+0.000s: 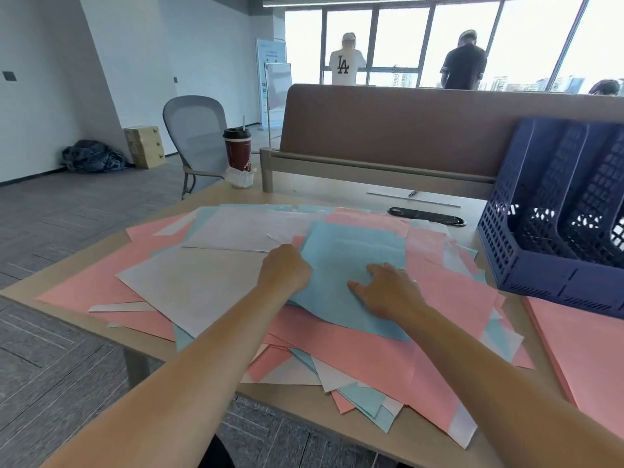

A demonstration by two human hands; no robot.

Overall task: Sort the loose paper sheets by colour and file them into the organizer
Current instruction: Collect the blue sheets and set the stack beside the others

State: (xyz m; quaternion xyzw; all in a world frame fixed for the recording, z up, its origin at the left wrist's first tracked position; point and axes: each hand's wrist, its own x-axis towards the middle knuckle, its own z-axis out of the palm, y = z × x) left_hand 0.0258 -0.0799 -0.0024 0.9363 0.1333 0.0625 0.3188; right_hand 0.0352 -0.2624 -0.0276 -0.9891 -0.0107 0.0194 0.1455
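Left hand: the left hand (pixel 285 269) is at the left edge of the top blue sheet (pixel 341 265), its fingers curled over that edge and gripping it.
Right hand: the right hand (pixel 385 288) lies flat on the same blue sheet, palm down, fingers straight and spread and pointing left, thumb toward the near side; it presses the paper and grips nothing.
Blue sheet: on top of the pile, in the middle of the worktop (pixel 219 197). It lies between the two hands and under the right one, with more blue edges showing just past its far side.
Loose pile: the loose sheets (pixel 354 352), pink, blue and white, overlap at many angles. They spread across the worktop from the left corner almost to the organizer, and several hang over the near edge.
White sheet: a large white sheet (pixel 189 282) lies just left of the left hand, partly under the left forearm.
Organizer: the navy mesh file organizer (pixel 553 211) stands at the far right of the worktop, well apart from both hands. Its slots open toward the pile, and I can make out no sheets in them.
Pink stack: a squared-up stack of pink sheets (pixel 587 352) lies at the near right, just in front of the organizer and separate from the pile.
Far side: a lidded paper cup (pixel 237 152) stands at the far left corner, and a pen (pixel 412 193) lies near the brown divider panel (pixel 388 130).
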